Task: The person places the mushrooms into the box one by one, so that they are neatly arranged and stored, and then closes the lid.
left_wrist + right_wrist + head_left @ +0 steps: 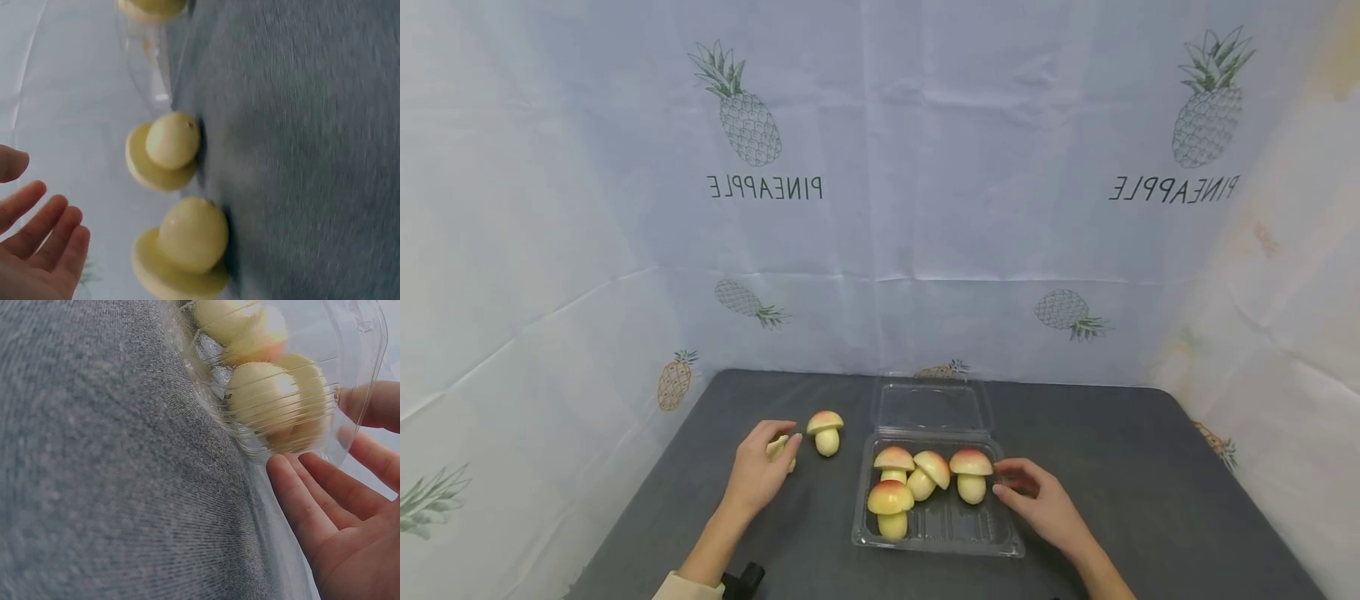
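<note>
My left hand [762,467] is beside a mushroom [788,460] with a pale stem, at the table's left. In the left wrist view its fingers [47,240] are spread loosely, apart from that mushroom [194,234]. A second mushroom [826,435], red-yellow capped, stands just to the right. A clear plastic clamshell box [940,547], lid folded back, holds several such mushrooms, including one [971,477] at its right side. My right hand [1037,500] is at the box's right wall, its fingers [294,494] fairly straight against the outside and its thumb near the rim.
The clear lid [932,407] lies back behind the box on the dark grey table [1097,450]. White cloth walls [955,233] with pineapple prints stand around the back and sides. A small black object [747,579] shows by the left wrist.
</note>
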Demonstrator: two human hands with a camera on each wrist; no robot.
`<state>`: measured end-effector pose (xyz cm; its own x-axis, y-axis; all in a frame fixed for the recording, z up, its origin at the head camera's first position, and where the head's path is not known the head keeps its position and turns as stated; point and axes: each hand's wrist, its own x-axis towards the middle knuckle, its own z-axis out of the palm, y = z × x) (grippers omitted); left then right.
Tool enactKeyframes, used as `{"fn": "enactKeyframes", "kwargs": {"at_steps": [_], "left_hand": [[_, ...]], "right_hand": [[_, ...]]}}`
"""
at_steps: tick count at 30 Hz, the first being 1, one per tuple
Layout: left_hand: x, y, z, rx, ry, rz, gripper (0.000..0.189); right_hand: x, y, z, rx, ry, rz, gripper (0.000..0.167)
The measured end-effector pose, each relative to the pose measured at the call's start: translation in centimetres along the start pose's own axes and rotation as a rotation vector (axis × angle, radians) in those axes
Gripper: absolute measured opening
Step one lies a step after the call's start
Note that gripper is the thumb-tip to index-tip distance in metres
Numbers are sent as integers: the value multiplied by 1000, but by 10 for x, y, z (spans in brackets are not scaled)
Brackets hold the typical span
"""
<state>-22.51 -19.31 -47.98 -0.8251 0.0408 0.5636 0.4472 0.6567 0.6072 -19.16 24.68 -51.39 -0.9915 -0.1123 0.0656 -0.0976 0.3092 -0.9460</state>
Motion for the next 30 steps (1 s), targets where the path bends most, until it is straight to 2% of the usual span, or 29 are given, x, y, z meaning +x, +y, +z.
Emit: {"fn": "enactKeyframes", "kwargs": {"at_steps": [5, 14, 19, 24, 30], "left_hand": [[2, -11, -6, 6, -28, -46, 25], [0, -36, -12, -21, -71, -246, 34], [1, -46, -12, 22, -115, -287, 41], [3, -52, -9, 53, -131, -325, 41], [1, -54, -8, 32, -148, -354, 42]], "right_hand": [[-1, 0, 0, 11, 3, -3, 40], [0, -2, 0, 5, -1, 4, 40], [0, -2, 0, 1, -2, 2, 40], [1, -2, 0, 0, -4, -4, 40], [0, -1, 1, -7, 2, -1, 40]]}}
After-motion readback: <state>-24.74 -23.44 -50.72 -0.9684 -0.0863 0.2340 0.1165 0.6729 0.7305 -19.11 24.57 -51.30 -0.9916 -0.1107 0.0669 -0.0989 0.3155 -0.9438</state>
